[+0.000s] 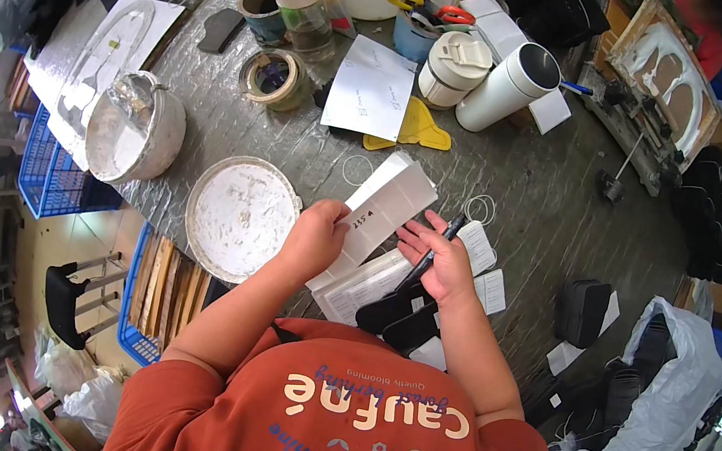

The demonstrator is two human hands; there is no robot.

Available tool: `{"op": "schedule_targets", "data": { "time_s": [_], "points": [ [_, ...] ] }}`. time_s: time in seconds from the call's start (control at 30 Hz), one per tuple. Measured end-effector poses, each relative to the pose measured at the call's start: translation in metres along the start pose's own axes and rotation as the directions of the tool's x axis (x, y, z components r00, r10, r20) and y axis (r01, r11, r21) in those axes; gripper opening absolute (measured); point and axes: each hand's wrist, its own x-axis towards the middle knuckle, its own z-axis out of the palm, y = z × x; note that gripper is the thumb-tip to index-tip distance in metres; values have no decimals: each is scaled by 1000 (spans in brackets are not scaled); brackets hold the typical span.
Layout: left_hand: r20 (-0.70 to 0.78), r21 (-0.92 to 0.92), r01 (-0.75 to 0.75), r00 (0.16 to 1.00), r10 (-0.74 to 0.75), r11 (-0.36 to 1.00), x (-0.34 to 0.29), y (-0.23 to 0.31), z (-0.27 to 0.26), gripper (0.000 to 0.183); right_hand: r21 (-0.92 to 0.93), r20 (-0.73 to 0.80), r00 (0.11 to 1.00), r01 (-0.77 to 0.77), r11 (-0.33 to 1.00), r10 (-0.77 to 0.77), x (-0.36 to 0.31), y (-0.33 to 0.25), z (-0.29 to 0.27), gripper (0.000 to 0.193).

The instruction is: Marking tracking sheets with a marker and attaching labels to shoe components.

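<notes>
My left hand [317, 238] pinches the edge of a long whitish strip [388, 206] with dark handwriting, slanted over the table. A black marker pen [428, 260] lies across my right hand [445, 260], held by the thumb, its fingers stretched toward the strip's right edge. Below the strip is a stack of printed white sheets [355, 293], apparently in clear plastic. Close to my right wrist are black flat pads [409, 328] and white cards [489, 290]. A thin looped cord [480, 208] lies just beyond that hand.
A plaster-smeared round lid [233, 229] and white bucket [137, 138] stand left. Farther back are a tape roll [273, 79], lidded jug [305, 14], paper sheet [369, 90], white cup [454, 68] and tumbler [510, 89]. A plastic bag [674, 398] with black pieces sits right.
</notes>
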Motion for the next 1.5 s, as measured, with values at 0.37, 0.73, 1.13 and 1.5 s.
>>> {"op": "schedule_targets", "data": {
  "time_s": [0.37,0.73,1.13,1.5],
  "points": [
    [-17,164,-112,993,116,980,10,-7,21,46,131,152,988,-57,990,36,-1,0,18,62],
    [1,265,-201,978,208,943,8,-5,34,67,165,26,998,-61,984,57,-5,-2,28,72],
    [260,-32,-630,744,615,776,-23,77,22,38,109,-139,943,317,942,-301,-50,11,-10,51],
    [-385,257,-579,673,631,774,103,136,-69,31,49,-268,773,608,793,-576,-103,24,-67,19]
  ]
}}
